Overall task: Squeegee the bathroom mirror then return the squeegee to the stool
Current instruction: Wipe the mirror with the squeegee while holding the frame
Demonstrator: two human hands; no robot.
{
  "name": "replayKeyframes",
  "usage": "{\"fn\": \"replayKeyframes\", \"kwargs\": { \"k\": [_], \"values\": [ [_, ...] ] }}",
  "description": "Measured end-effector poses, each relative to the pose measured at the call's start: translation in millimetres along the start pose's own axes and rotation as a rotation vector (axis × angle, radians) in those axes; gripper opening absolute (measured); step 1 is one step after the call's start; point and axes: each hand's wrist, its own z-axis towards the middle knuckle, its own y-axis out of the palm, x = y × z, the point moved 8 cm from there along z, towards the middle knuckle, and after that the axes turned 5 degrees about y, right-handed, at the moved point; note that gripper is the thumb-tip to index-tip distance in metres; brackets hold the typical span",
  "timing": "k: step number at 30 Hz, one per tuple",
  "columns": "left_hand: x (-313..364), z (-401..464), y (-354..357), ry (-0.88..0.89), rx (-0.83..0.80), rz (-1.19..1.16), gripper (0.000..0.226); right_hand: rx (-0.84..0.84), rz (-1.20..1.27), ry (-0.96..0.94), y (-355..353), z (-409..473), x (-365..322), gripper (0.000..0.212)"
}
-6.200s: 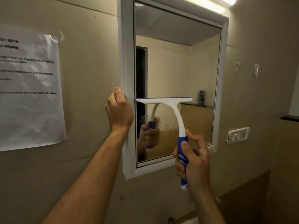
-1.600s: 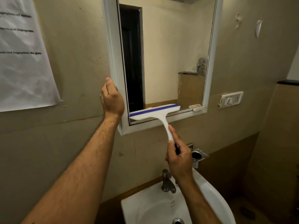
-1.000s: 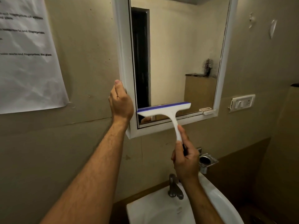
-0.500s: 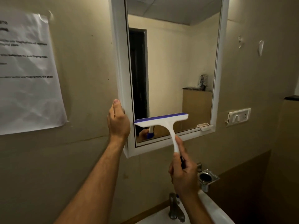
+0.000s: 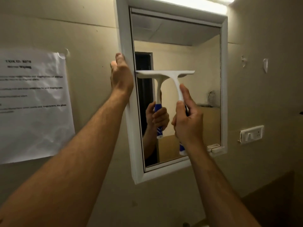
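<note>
A white-framed mirror (image 5: 203,66) hangs on the beige wall. My right hand (image 5: 186,122) grips the blue-and-white handle of a white squeegee (image 5: 165,74). Its blade lies level against the glass, about mid-height, on the mirror's left half. My left hand (image 5: 121,76) clasps the frame's left edge, level with the blade. The glass reflects the handle and my hand. No stool is in view.
A printed paper sheet (image 5: 32,102) is taped to the wall on the left. A white switch plate (image 5: 251,134) sits right of the mirror, with two small hooks (image 5: 265,65) above it. A lamp glows over the frame's top.
The squeegee has gone up from the mirror's bottom edge to mid-height. My left hand has slid up the frame with it. The view has tilted up, and the sink is out of view.
</note>
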Motion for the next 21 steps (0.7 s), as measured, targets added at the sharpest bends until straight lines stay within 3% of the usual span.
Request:
{"fn": "replayKeyframes", "kwargs": {
  "k": [10,15,21],
  "values": [
    [29,27,3,0.152,0.073,0.278,0.044,0.057,0.006,-0.135,19,93,-84,0.041],
    [31,28,-4,0.196,0.134,0.46,0.043,0.038,-0.018,-0.152,18,68,-62,0.042],
    [31,24,-6,0.21,0.195,0.377,0.043,0.008,-0.003,-0.123,16,37,-36,0.042]
  ]
}}
